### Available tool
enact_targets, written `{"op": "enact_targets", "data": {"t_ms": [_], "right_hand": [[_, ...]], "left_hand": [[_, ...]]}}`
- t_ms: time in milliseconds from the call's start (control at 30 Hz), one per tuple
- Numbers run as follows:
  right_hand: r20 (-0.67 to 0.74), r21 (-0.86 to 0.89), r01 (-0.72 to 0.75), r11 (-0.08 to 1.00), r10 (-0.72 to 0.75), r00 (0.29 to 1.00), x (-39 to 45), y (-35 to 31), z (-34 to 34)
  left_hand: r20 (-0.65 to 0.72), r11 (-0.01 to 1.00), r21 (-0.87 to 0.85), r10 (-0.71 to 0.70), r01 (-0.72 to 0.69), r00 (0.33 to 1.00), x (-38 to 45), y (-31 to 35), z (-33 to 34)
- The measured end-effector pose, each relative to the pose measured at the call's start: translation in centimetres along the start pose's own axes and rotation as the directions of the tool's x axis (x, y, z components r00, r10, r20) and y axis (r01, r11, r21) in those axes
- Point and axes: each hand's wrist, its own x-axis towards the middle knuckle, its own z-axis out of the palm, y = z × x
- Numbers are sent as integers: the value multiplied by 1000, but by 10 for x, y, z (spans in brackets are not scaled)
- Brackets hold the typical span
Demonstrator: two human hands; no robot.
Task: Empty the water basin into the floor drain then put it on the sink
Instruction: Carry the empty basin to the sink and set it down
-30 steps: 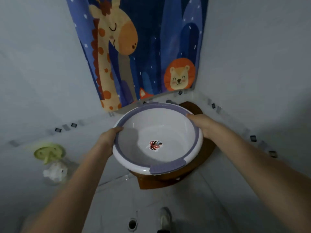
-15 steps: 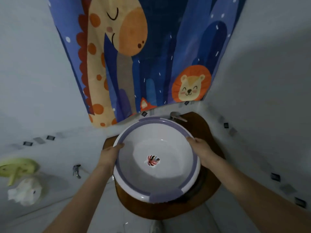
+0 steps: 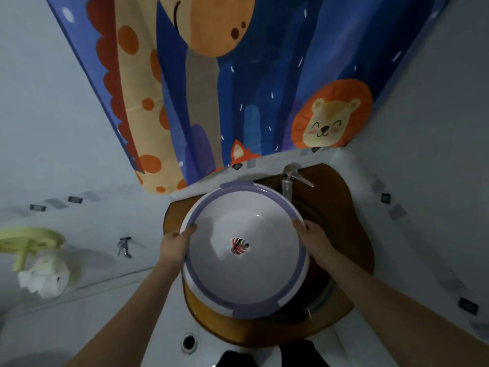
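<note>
The round white water basin (image 3: pixel 264 274) has a purple rim and a small leaf print in its bottom; no water shows inside. It sits level over the brown corner sink (image 3: pixel 354 234), covering most of the bowl. My left hand (image 3: pixel 176 243) grips the basin's left rim, thumb over the edge. My right hand (image 3: pixel 313 234) grips the right rim the same way. The floor drain (image 3: pixel 189 342) is a small round hole in the pale floor below the sink's front left.
A chrome tap (image 3: pixel 289 178) stands at the back of the sink, just beyond the basin's far rim. A blue animal-print curtain (image 3: pixel 225 88) hangs behind. On the left wall are a green holder (image 3: pixel 23 243), white tissue (image 3: pixel 42 279) and a small valve (image 3: pixel 124 246).
Both hands carried the basin forward and down over the sink. The view closed in, so the sink, tap and floor drain now appear larger.
</note>
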Motion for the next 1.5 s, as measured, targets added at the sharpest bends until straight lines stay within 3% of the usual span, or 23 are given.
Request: {"op": "enact_targets", "data": {"t_ms": [233,433,700,900,1100,1267,1500], "right_hand": [[188,-186,7,982,29,982,35,10,16],[221,-294,-88,952,157,963,67,32,26],[253,-354,-191,915,290,923,100,68,1],[195,-486,-207,849,336,921,118,83,-35],[108,-541,-157,826,254,961,132,95,-59],[90,-537,-88,839,161,983,139,101,-65],[68,-638,-38,769,106,992,144,99,-61]], "left_hand": [[-97,994,109,20,-10,995,-6,-15,-7],[-110,969,248,42,-14,993,-2,-21,0],[60,915,401,27,-49,998,5,-30,42],[152,836,548,-122,19,981,20,-41,83],[185,793,609,-115,-22,976,30,-53,120],[179,686,727,-134,-39,975,41,-60,137],[143,709,705,-169,20,975,53,-77,148]]}}
